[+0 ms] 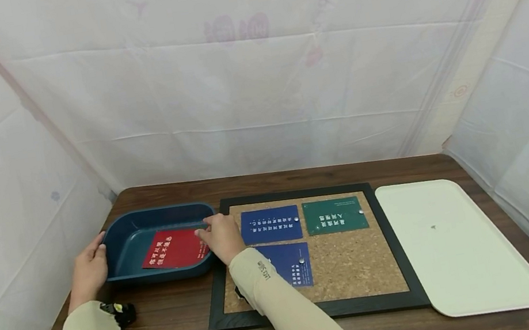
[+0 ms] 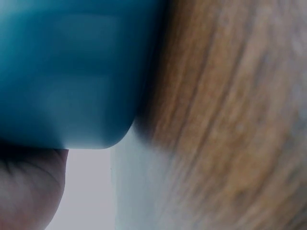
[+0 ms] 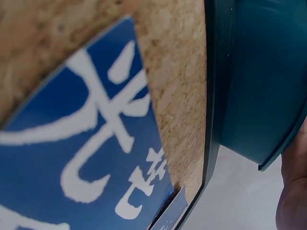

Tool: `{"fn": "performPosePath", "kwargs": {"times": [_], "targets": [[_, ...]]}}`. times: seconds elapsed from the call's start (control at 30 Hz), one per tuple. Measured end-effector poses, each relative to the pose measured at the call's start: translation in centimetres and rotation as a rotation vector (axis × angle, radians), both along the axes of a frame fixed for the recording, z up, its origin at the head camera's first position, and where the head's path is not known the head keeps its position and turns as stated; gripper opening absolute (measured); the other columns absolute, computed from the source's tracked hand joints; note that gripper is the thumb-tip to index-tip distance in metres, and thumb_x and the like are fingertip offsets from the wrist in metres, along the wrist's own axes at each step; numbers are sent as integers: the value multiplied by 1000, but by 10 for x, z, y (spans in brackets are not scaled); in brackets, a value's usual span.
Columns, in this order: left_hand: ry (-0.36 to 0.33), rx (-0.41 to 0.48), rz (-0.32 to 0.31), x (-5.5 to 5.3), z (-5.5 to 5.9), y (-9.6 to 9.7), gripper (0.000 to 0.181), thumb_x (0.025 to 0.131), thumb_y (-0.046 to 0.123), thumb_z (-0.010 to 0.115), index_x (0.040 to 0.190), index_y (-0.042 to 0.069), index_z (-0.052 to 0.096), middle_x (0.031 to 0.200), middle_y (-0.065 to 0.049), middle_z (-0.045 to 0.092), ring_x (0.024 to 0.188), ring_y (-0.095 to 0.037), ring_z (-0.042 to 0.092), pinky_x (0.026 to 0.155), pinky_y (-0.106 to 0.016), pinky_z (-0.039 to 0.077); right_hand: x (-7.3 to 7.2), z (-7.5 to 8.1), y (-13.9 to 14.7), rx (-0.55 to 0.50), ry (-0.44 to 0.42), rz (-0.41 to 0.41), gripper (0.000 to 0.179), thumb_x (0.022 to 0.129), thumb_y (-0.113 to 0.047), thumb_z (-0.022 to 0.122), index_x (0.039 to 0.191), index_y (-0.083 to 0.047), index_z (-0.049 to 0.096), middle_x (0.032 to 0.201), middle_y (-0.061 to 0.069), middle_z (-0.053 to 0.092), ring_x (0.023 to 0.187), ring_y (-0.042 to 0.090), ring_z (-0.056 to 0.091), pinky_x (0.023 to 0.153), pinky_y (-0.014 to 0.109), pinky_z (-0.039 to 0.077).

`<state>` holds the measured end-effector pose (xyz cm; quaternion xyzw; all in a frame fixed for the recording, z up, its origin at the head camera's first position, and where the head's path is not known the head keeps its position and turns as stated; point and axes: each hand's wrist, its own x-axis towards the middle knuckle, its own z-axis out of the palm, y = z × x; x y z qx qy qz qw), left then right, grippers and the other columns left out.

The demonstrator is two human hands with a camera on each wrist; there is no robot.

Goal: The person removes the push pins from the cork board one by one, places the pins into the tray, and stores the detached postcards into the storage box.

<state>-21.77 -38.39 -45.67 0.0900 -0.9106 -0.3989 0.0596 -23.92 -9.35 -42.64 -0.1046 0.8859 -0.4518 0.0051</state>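
Note:
A deep blue-green tray (image 1: 124, 253) stands at the left of the table, with a red card (image 1: 170, 249) printed in white characters lying inside. My left hand (image 1: 88, 270) grips the tray's left rim, thumb over the edge. At the opposite end, my right hand (image 1: 224, 237) holds the right rim, its thumb close to the red card's right edge. In the right wrist view, part of that hand (image 3: 293, 182) shows against the tray's outer rim (image 3: 268, 96). Both hands' other fingers are largely hidden.
A black-framed cork board (image 1: 359, 260) lies right of the tray. Pinned on it are a blue card (image 1: 270, 225), a green card (image 1: 336, 215) and a second blue card (image 1: 297, 264), partly behind my right sleeve. Further right lies a cream tray (image 1: 457, 249) with a tiny object (image 1: 433, 228).

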Motion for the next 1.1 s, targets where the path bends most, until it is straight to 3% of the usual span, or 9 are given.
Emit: {"fn": "performPosePath", "kwargs": {"times": [0.1,0.3,0.43,0.6,0.77,0.93,1.1], "targets": [[12,-4,-3,0,0,-1,53,106,27,18,152,1,20,151,-34,15,138,-56,16,109,-68,18,0,0,0,14,-4,-4,36,90,-23,69,119,-3,68,86,6,75,65,6,67,58,14,52],[18,-3,1,0,0,-1,53,106,26,19,151,0,20,151,-34,16,138,-56,16,109,-67,18,-2,-3,2,-72,-60,17,25,91,-20,67,109,-3,72,77,4,73,61,5,64,58,16,52],[21,-6,9,-1,-1,0,52,106,25,19,151,1,21,151,-34,18,138,-56,18,109,-68,19,-3,-4,5,-173,-106,59,17,93,-15,63,101,-2,72,78,7,73,69,15,70,60,18,53],[12,-10,14,-1,-1,1,52,105,24,20,151,0,21,151,-34,17,138,-56,18,109,-67,19,-3,-4,11,-269,-165,105,19,96,-11,59,103,2,70,83,12,73,80,24,73,64,20,55],[14,-27,17,-1,1,3,51,105,22,21,150,-2,23,149,-36,20,137,-56,20,109,-66,21,-4,-1,14,-286,-211,121,21,96,-10,58,107,4,69,82,11,73,78,22,72,64,19,56],[17,-70,-8,1,3,3,52,105,22,21,149,-7,21,147,-39,21,135,-58,21,109,-67,21,-4,3,19,-281,-285,193,24,97,-11,57,113,3,68,87,14,72,83,26,70,69,23,57],[7,-146,-56,2,9,5,57,106,29,20,148,-9,18,144,-41,23,131,-60,24,105,-68,24,-4,8,25,-227,-300,266,30,98,-18,55,122,-2,64,97,14,70,79,16,64,76,28,56]]}}
